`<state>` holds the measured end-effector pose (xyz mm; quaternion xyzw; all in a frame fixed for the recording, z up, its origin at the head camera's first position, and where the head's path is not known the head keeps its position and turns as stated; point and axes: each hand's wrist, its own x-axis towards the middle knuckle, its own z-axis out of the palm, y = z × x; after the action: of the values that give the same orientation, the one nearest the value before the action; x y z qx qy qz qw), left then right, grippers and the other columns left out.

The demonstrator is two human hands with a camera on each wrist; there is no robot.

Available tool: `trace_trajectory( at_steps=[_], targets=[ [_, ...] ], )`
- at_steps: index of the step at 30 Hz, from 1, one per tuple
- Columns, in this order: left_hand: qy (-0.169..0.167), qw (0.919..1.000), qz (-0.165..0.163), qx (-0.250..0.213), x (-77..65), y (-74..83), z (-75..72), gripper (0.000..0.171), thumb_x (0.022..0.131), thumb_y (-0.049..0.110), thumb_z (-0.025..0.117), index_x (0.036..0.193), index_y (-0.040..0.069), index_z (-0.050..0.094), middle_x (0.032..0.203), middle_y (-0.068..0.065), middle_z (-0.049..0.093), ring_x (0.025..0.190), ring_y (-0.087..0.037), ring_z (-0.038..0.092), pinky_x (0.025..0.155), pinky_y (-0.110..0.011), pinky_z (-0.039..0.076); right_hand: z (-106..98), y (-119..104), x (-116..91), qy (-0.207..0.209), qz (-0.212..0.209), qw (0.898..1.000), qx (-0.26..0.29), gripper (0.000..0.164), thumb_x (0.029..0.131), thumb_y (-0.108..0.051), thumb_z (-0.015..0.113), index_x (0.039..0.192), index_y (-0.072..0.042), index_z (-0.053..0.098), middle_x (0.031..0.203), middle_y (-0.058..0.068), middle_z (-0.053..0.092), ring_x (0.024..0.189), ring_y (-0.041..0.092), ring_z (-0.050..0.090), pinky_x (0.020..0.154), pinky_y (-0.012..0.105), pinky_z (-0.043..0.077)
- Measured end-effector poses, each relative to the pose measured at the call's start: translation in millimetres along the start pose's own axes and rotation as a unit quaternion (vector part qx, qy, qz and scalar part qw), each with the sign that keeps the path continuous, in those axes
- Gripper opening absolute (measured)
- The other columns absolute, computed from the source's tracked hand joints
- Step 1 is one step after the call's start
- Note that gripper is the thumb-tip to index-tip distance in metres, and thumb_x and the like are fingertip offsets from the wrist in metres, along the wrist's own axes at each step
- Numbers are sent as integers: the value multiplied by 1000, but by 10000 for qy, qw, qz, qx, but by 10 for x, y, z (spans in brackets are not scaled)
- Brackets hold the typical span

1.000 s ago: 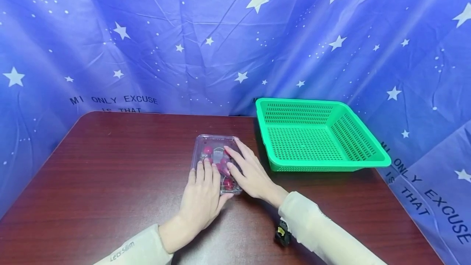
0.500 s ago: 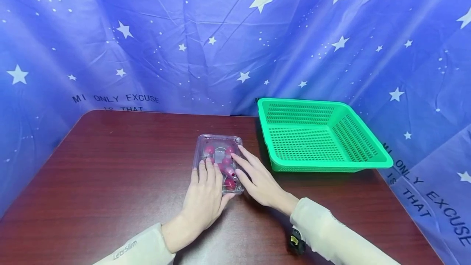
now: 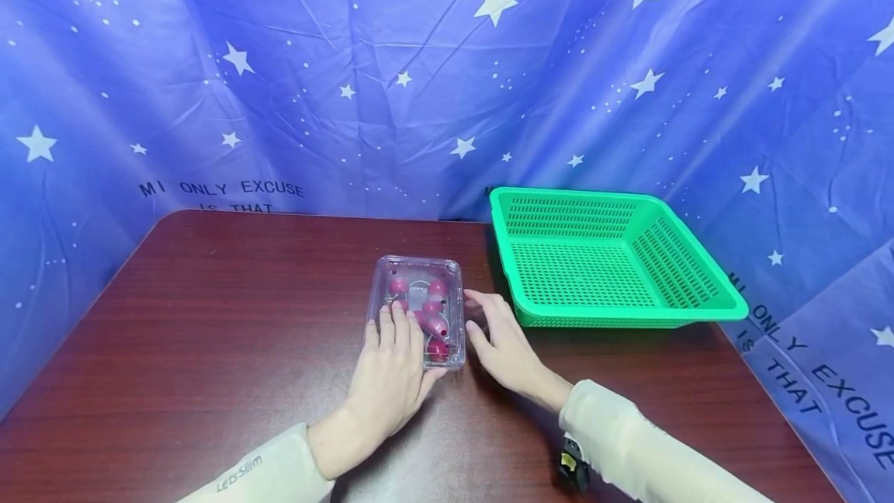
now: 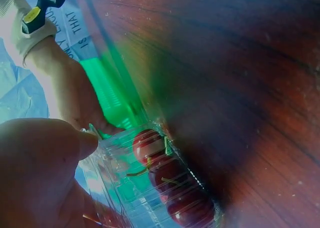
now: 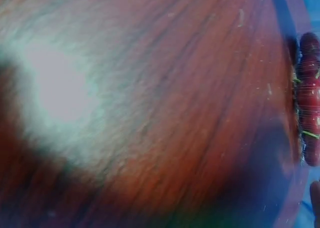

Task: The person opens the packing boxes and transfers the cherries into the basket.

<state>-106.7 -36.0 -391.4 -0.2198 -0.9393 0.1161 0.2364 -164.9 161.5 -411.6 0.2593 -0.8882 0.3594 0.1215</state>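
Some of the clear box (image 3: 419, 270) unseen beneath straight-fingered left hand (image 3: 387, 371); right hand (image 3: 507, 348) loose

A small curtained-off corner, more like an improvised booth than a furnished room: blue-violet cloth (image 3: 391, 22) printed with white stars (image 3: 496, 0) hangs in folds behind and along both sides, hiding whatever lies beyond. Black lettering (image 3: 272, 188), with ONLY EXCUSE legible, runs along its lower part. The cloth closes round a worktop (image 3: 209, 317) of dark reddish-brown wood grain with a rounded far left corner. The green plastic basket (image 3: 628, 310) and clear plastic box (image 3: 419, 270) on it are household goods, but whether this is a home, shop or studio cannot be told
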Motion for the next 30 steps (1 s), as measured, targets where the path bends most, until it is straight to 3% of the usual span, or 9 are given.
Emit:
trace_trajectory(
  at_steps=[4, 9, 12, 16, 22, 30],
  targets=[
    [37, 9999, -3, -101, 24, -5, -9, 79, 89, 62, 46, 122, -8, 60, 122, -30, 65, 110, -40, 61, 88, -47, 54, -9, 29, 14, -320, 439, 9974, 469, 42, 91, 0, 55, 133, 4, 47, 100, 13, 62, 90, 19, 57, 80, 42, 50],
    [-44, 9999, 6, -157, 45, -11, -27, 79, 88, 63, 47, 120, -8, 62, 120, -30, 66, 109, -40, 62, 87, -47, 55, -18, 42, 4, -930, 885, 9852, 1140, 47, 95, -3, 51, 139, 3, 36, 102, 16, 60, 86, 20, 58, 72, 34, 52],
    [-120, 9998, -10, -172, 53, -11, -40, 79, 88, 63, 47, 119, -8, 62, 120, -30, 67, 108, -41, 63, 87, -47, 55, -26, 41, 4, -1186, 1307, 9672, 1827, 47, 98, -7, 49, 140, 2, 32, 103, 20, 58, 81, 24, 59, 59, 31, 51],
    [-215, 9995, -67, -239, 61, 0, -50, 80, 88, 64, 46, 119, -9, 62, 120, -30, 66, 108, -42, 63, 88, -49, 54, -40, 53, 2, -1423, 1788, 9373, 2632, 41, 98, -12, 49, 134, 4, 36, 95, 17, 58, 72, 22, 58, 52, 27, 46],
    [-93, 9994, -212, -274, 68, 24, -37, 83, 86, 66, 46, 117, -9, 63, 118, -31, 67, 106, -42, 63, 85, -49, 54, -62, 84, 1, -1826, 1881, 9048, 3357, 34, 95, -8, 51, 123, 8, 39, 77, 3, 58, 64, 16, 54, 53, 25, 41],
    [-32, 9997, -146, -205, 80, 25, -30, 83, 86, 67, 46, 114, -9, 63, 115, -31, 68, 105, -43, 64, 82, -49, 55, -97, 120, 13, -2052, 1893, 8586, 4300, 41, 88, 3, 51, 124, 9, 33, 85, -3, 60, 70, 11, 61, 60, 21, 47]
  ],
)
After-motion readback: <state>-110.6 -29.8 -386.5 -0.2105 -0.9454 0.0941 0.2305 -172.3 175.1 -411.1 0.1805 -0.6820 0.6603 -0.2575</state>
